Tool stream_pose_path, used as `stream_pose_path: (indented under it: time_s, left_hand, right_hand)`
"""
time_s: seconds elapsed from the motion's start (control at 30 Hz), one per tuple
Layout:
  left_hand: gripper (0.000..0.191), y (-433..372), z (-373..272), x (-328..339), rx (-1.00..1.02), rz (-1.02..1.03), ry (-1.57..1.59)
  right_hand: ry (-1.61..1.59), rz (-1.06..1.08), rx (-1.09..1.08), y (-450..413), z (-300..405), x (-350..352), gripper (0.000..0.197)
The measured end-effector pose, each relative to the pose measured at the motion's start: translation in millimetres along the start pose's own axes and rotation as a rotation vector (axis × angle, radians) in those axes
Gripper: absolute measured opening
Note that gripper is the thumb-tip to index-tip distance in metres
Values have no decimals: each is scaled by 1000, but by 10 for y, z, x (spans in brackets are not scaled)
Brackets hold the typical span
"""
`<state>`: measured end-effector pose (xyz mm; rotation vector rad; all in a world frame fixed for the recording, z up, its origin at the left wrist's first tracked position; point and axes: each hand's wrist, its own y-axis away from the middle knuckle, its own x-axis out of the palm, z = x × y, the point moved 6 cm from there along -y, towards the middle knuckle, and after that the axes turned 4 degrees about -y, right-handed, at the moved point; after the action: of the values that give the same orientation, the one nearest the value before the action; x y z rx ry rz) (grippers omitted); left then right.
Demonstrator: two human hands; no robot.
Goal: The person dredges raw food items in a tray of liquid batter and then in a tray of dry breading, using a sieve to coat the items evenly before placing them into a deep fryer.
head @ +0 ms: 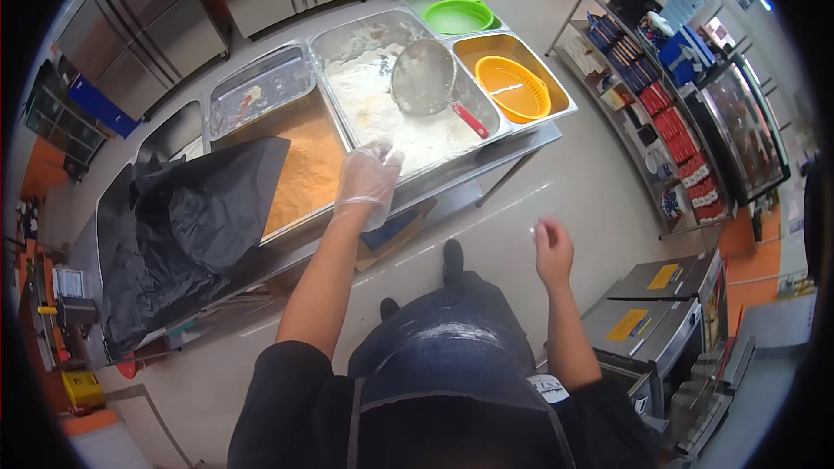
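My left hand (370,176), in a clear plastic glove, is over the near edge of a large steel pan of white flour (352,88). Its fingers are bent, and whether they hold anything is unclear. A round mesh strainer (423,78) with a red handle (470,121) rests in that pan. Left of it, a pan of orange-brown breading (306,169) is partly covered by a black plastic sheet (195,215). My bare right hand (554,251) is over the floor, away from the pans, fingers curled; a small pale spot shows at its fingertips, too small to identify.
Yellow (515,88) and green (458,16) plastic baskets sit in steel pans at the table's far right. A shallow steel tray (260,88) is at the back left. A loaded shelf rack (625,114) stands to the right, above steel counter units (651,319) in the picture.
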<state>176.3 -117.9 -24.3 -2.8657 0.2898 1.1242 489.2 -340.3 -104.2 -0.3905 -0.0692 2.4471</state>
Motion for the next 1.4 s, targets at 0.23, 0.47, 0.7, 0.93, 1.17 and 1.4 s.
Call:
stream_pose_path:
  time_s: [0.23,0.47,0.7,0.93,1.17,1.4]
  left_hand:
    - [59,-801,-34,465,44,280,-441]
    - [75,-2093,884,895,-215,330,-844]
    - [92,-1749,438,1166,-471,458,-780]
    - [96,-1217,-239,1722,-283,756,-736]
    - [67,-1158,-8,1765,63,906,-623]
    - [63,-1112,234,1494,36,1079,-655]
  right_hand:
    - [486,234,-783,-1499,1082,1472,35]
    - [950,755,-217,-2049,528,2106,35]
    - [462,706,-482,-2318,391,1845,42]
    - [271,619,-574,-2302,484,1794,39]
    - [425,628,-528,-2298,465,1829,40]
    - [447,569,-585,-2287,462,1823,39]
